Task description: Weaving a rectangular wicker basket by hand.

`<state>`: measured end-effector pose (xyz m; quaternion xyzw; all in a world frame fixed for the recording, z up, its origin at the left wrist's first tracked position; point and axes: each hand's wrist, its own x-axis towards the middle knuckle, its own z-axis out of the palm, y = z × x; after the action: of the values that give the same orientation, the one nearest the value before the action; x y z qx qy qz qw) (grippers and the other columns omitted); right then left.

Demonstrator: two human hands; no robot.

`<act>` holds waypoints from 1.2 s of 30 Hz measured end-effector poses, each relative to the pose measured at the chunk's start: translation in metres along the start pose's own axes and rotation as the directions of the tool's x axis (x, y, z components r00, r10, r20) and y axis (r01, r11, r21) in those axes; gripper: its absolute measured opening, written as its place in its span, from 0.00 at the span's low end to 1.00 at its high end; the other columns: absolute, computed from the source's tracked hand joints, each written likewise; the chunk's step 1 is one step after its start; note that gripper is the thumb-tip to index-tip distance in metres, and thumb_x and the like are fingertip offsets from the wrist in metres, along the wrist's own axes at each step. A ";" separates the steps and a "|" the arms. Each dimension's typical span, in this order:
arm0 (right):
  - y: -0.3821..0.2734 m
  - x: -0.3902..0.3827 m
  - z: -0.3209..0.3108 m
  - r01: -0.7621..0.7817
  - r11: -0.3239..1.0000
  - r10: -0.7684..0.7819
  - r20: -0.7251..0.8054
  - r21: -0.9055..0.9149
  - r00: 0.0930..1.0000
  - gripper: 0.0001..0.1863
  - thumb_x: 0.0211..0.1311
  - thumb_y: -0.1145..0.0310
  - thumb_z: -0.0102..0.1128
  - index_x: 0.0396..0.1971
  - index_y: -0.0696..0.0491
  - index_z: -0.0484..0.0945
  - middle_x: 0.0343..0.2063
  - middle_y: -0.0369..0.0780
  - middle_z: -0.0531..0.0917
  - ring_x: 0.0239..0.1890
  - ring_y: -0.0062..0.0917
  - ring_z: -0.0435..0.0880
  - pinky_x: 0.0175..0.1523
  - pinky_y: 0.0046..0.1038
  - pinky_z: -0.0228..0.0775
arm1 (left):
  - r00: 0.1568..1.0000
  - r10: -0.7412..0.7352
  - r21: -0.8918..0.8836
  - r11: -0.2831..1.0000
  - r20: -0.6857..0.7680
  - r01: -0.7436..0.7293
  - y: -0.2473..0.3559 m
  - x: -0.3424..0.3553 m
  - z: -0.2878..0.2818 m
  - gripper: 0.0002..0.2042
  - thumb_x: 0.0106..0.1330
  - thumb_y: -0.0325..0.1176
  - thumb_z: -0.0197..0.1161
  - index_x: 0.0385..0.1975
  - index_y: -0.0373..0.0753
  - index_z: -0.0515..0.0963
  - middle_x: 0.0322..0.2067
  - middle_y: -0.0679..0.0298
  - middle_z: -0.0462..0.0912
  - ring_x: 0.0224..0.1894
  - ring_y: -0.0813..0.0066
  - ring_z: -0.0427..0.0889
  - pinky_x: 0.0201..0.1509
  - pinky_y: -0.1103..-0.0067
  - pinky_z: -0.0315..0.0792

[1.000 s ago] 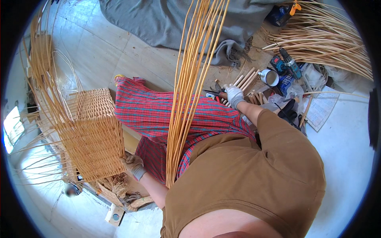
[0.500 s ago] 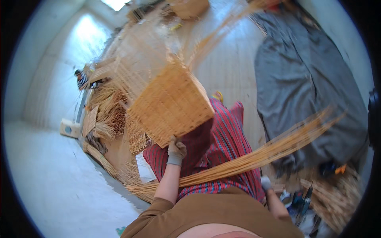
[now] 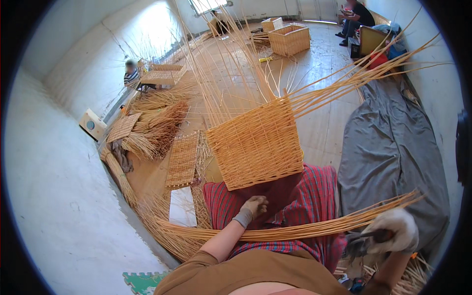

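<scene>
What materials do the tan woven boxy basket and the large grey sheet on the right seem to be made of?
Tan woven boxy basket: probably willow or rattan, seemingly unpainted; thin, natural-toned strands interlace.

Large grey sheet: likely matte cloth, as it lies in soft folds; the fibre cannot be told.

Your left grip (image 3: 255,206) sits just below the woven basket (image 3: 258,145). Your gloved right grip (image 3: 402,228) holds a dark tool (image 3: 382,236).
</scene>
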<state>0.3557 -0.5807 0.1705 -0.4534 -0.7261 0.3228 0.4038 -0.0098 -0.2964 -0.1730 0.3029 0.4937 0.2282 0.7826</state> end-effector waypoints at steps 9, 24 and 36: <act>-0.041 0.099 0.043 0.453 0.891 -0.368 -0.559 0.017 0.744 0.26 0.50 0.45 0.79 0.27 0.55 0.83 0.22 0.39 0.84 0.19 0.25 0.80 0.24 0.25 0.70 | -0.323 0.842 0.487 -0.519 0.432 -0.702 0.250 -0.303 0.120 0.09 0.71 0.23 0.62 0.48 0.35 0.78 0.36 0.63 0.84 0.32 0.76 0.81 0.36 0.80 0.79; -0.107 0.156 0.015 0.665 0.582 -0.776 -0.074 -0.468 0.627 0.12 0.56 0.58 0.72 0.32 0.51 0.88 0.25 0.35 0.85 0.20 0.21 0.83 0.25 0.21 0.71 | -0.366 0.561 0.448 -0.822 0.742 -0.352 0.302 -0.373 0.109 0.10 0.71 0.23 0.63 0.49 0.34 0.78 0.38 0.62 0.83 0.35 0.75 0.81 0.39 0.79 0.78; -0.104 0.109 0.006 0.541 0.652 -0.749 -0.334 -0.531 0.573 0.15 0.67 0.53 0.69 0.35 0.50 0.82 0.27 0.32 0.83 0.23 0.16 0.83 0.31 0.17 0.79 | -0.349 0.555 0.435 -0.822 0.755 -0.367 0.301 -0.359 0.108 0.11 0.70 0.23 0.64 0.50 0.34 0.78 0.40 0.62 0.83 0.37 0.74 0.80 0.42 0.78 0.77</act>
<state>0.2802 -0.5205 0.2865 -0.2873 -0.7481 -0.1321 0.5834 -0.0757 -0.3441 0.3010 0.8547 0.0797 0.4868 -0.1619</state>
